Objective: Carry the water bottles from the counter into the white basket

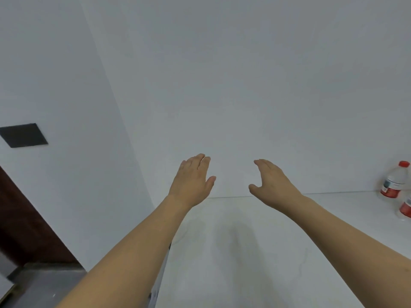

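Fingers of the left hand [193, 179] are extended and held close together, thumb spread; nothing is grasped or touched. Fingers of the right hand [271, 182] are likewise released, slightly curved, thumb spread, nothing held. Both forearms are stretched forward above the white counter [233, 263], backs of the hands up, the hands raised near its far edge, thumbs facing each other across a gap. One water bottle [393, 180] is seen upright, red cap up, at the counter's far right corner by the wall [244, 74]. A second bottle [405, 207] is cut by the frame just beside it.
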